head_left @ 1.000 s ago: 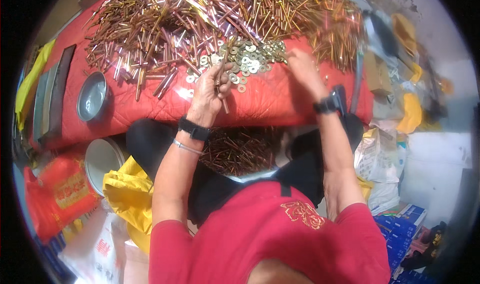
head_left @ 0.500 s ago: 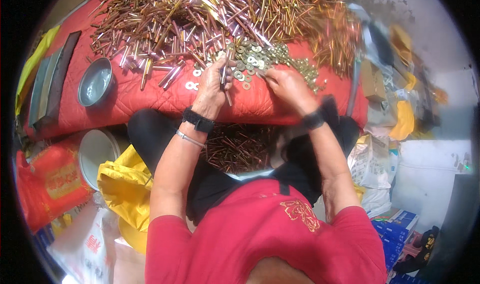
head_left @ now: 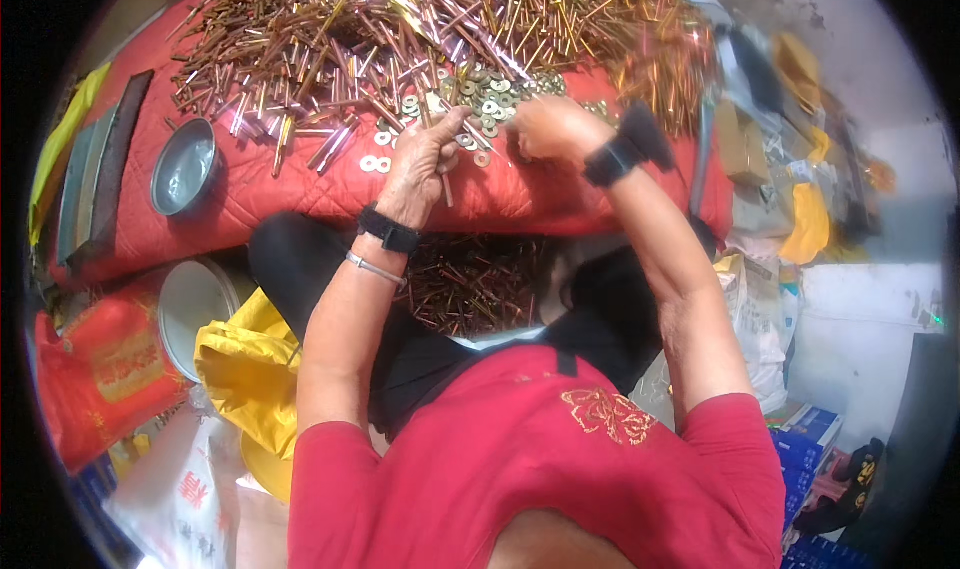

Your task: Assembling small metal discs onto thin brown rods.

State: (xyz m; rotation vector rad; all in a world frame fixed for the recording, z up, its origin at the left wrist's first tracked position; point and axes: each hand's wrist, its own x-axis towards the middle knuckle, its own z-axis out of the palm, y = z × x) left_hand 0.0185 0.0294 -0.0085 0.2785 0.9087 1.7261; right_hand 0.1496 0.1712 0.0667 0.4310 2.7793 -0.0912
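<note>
My left hand (head_left: 422, 161) is closed round thin copper-coloured metal rods (head_left: 447, 191); one end sticks out below the fingers, and how many there are is hidden. Just right of it, my right hand (head_left: 558, 129) hovers by the washers, its curled fingers smeared by motion, so anything between them cannot be made out. Flat ring washers (head_left: 490, 104) lie loose between and beyond the hands, and a few pale washers (head_left: 376, 164) rest left of my left wrist. Behind them spreads a large heap of similar rods (head_left: 300, 64).
A red quilted cover (head_left: 120, 204) lies under everything. On its left stand a metal bowl (head_left: 185, 169) and a dark flat bar (head_left: 120, 149). More rods (head_left: 470, 289) lie below the edge between my legs. A white bucket (head_left: 195, 314) and yellow cloth (head_left: 245, 369) are lower left.
My right hand has moved slightly up and left, over the small brass-coloured pieces, and is now blurred. My left hand stays near the washers, still gripping rods.
</note>
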